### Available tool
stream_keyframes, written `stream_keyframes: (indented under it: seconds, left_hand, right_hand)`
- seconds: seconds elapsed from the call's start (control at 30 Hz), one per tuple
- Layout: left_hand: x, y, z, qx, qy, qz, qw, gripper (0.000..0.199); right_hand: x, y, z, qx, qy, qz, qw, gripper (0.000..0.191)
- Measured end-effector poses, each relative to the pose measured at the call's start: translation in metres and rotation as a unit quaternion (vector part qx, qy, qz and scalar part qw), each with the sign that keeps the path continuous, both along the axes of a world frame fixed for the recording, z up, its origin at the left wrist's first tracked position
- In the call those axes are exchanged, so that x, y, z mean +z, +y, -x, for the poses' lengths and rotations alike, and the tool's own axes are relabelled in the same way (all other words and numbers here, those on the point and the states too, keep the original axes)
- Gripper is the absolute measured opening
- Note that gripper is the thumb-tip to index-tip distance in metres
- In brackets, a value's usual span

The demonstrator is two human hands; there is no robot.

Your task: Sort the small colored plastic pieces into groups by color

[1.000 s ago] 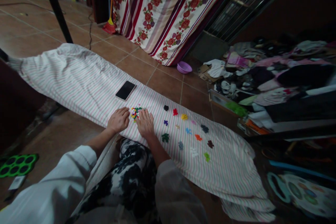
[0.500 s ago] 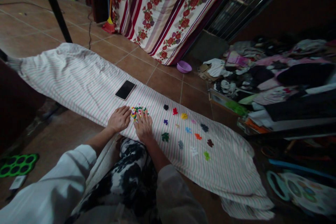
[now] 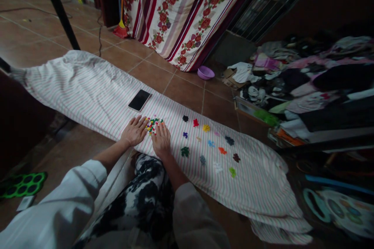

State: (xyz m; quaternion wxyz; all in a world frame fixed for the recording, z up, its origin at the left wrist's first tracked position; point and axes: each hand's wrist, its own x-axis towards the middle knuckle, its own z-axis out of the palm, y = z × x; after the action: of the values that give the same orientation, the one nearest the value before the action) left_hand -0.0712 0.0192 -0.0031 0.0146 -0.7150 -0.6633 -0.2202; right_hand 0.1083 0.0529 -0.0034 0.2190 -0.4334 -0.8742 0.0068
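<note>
A patch of small mixed-colour beads (image 3: 153, 125) lies on the striped cloth (image 3: 96, 97) between my two hands. My left hand (image 3: 134, 131) rests at its left side, fingers stretched out with the tips by the beads. On the other side, my right hand (image 3: 161, 140) lies flat, its outstretched fingers touching the patch's right edge. Neither hand visibly grips anything. To the right are several small piles sorted by colour, among them a black pile (image 3: 185, 118), a red pile (image 3: 195, 123), a yellow pile (image 3: 206, 128), a dark green pile (image 3: 185, 151) and a lime green pile (image 3: 232, 172).
A smartphone (image 3: 140, 100) lies on the cloth beyond my left hand. Past the far edge, a purple bowl (image 3: 206, 72) sits on the tiled floor near a floral curtain (image 3: 175, 15). Heaped clothes (image 3: 304, 81) fill the right side. A green object with round holes (image 3: 25, 184) is at lower left.
My right hand has shifted slightly right and off the beads, uncovering more of them. My left hand has moved a little right, closer to the patch. The view has turned slightly.
</note>
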Motion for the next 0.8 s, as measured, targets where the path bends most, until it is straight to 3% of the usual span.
stream_keyframes:
  seconds: [0.4, 0.8]
  left_hand:
    - [0.003, -0.001, 0.002, -0.007, 0.024, 0.0, 1.0, 0.051]
    - [0.004, -0.001, 0.0, -0.005, 0.011, -0.009, 1.0, 0.049]
  right_hand:
    - [0.026, 0.033, 0.014, 0.013, -0.012, 0.06, 0.998, 0.025]
    - [0.03, 0.052, 0.03, 0.013, -0.035, 0.071, 0.997, 0.019]
